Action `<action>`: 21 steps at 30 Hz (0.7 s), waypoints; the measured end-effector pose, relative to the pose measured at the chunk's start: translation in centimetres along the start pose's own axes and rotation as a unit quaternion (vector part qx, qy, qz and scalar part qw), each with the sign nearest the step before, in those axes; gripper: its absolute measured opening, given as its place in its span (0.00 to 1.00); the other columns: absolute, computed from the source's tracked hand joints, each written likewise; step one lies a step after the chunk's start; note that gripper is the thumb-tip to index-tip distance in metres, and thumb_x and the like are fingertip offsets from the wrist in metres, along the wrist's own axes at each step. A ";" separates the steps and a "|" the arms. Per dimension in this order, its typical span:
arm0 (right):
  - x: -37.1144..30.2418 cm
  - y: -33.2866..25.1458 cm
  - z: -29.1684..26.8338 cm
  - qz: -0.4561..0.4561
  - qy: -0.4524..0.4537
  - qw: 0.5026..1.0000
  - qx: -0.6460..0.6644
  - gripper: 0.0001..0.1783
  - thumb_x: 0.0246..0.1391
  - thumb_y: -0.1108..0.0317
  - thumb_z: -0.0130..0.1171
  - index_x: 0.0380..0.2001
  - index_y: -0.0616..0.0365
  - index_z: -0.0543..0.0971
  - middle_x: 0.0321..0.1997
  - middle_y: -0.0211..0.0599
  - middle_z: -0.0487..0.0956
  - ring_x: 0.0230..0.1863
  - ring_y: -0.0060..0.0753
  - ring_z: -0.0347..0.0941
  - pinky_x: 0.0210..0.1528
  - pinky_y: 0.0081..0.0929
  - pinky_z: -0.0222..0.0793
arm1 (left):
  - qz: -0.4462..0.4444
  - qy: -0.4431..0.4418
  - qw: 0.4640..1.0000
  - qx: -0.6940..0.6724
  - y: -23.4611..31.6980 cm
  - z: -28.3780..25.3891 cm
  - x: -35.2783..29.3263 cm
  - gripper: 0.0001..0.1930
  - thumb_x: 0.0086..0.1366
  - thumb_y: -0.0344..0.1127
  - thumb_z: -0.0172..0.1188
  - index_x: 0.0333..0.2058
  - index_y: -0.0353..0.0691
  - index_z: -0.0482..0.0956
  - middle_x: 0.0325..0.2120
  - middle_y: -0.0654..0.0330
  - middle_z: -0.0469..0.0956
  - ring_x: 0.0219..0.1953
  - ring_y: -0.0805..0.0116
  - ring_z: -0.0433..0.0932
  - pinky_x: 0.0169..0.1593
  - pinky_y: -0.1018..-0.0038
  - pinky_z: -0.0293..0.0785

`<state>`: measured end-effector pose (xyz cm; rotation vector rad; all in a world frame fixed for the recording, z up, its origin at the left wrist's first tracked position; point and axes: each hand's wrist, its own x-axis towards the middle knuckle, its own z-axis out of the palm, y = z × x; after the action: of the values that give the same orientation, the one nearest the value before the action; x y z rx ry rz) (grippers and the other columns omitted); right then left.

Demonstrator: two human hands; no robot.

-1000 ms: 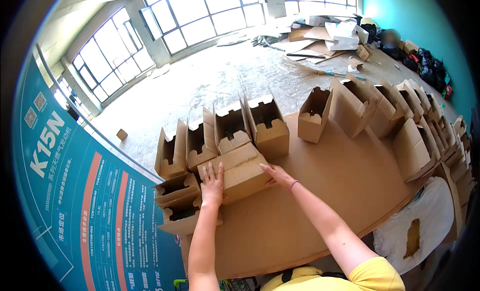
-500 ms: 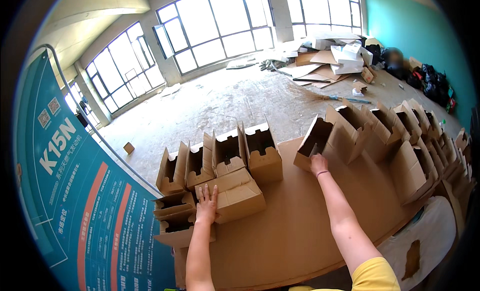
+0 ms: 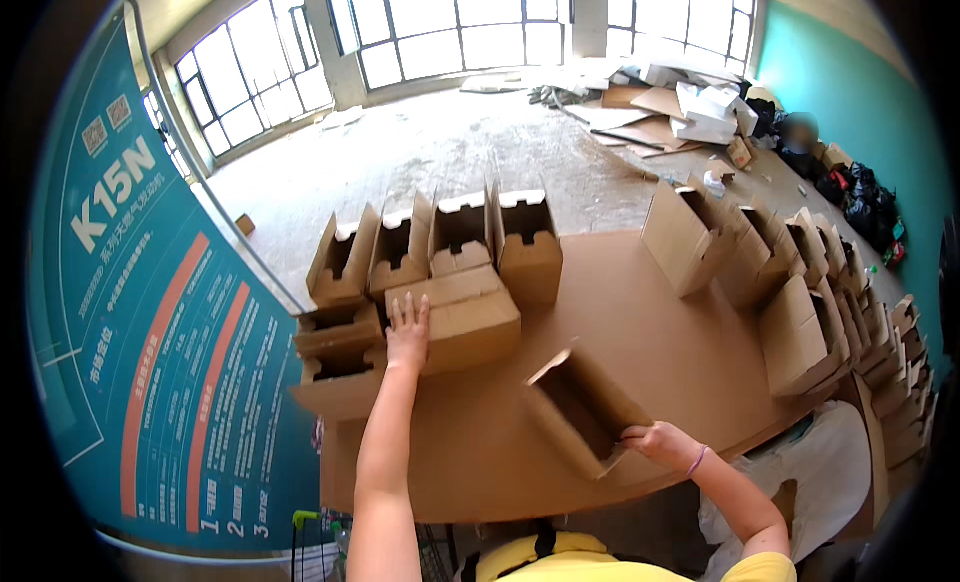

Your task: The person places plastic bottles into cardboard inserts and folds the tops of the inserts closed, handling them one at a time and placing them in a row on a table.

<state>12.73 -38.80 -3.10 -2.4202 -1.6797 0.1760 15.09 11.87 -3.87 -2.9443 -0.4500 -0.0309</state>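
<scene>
My left hand (image 3: 408, 332) lies with its fingers spread on top of a closed cardboard box (image 3: 470, 327) at the left of the table. With my right hand (image 3: 665, 447) I pinch the near end of an open cardboard box (image 3: 578, 387), tilted above the front of the table. Its long open side faces up and I see its hollow inside. Behind the closed box, several open-topped cardboard boxes (image 3: 528, 267) stand in a row. More open boxes (image 3: 345, 394) are at the left of my left hand.
A brown sheet-covered table (image 3: 480, 462) spans the front. On its right, several open cardboard boxes (image 3: 795, 332) stand in rows. A teal printed banner (image 3: 165, 352) rises at the left. Flattened cardboard and white foam (image 3: 700, 112) lie on the far floor beside black bags (image 3: 865, 202).
My right hand has drawn the open box away from the right-hand row, toward me, and tipped it. My left hand stays on the closed box. The view has shifted a little.
</scene>
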 end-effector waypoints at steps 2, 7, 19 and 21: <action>0.8 -3.8 0.2 -0.027 -0.035 0.999 0.020 0.18 0.45 0.75 0.55 0.42 0.56 0.82 0.50 0.36 0.79 0.39 0.40 0.79 0.44 0.30 0.77 | 0.009 0.028 0.999 -0.036 0.3 0.5 -1.0 0.52 0.53 0.29 0.67 0.71 0.49 0.42 0.72 0.52 0.42 0.72 0.41 0.44 0.59 0.48 0.69; 6.3 -7.5 -0.3 -0.139 -0.029 0.990 0.020 0.21 0.47 0.75 0.53 0.46 0.52 0.81 0.56 0.34 0.76 0.56 0.38 0.72 0.53 0.30 0.74 | 0.074 -0.019 0.994 -0.078 -0.1 -5.4 -8.1 0.48 0.52 0.38 0.72 0.68 0.46 0.52 0.70 0.47 0.44 0.71 0.44 0.48 0.63 0.55 0.66; 8.0 -14.0 -7.5 -0.050 -0.092 0.992 -0.072 0.40 0.43 0.65 0.67 0.63 0.51 0.66 0.65 0.40 0.67 0.65 0.50 0.62 0.67 0.42 0.58 | -0.187 0.184 0.894 -0.362 -13.8 -3.6 -37.9 0.22 0.59 0.27 0.62 0.54 0.33 0.75 0.56 0.47 0.74 0.52 0.58 0.77 0.50 0.66 0.76; 8.5 -15.7 -9.2 -0.015 -0.093 0.995 0.017 0.41 0.43 0.63 0.69 0.62 0.52 0.66 0.64 0.40 0.68 0.64 0.49 0.62 0.66 0.41 0.59 | -0.335 0.209 0.802 -0.447 -15.9 3.4 -43.9 0.17 0.63 0.27 0.58 0.51 0.34 0.77 0.44 0.53 0.81 0.43 0.64 0.81 0.43 0.70 0.78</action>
<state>3.20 -26.33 9.42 -2.4169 -1.7721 0.4326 -31.56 14.43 -6.69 -3.1788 -1.7642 -1.2694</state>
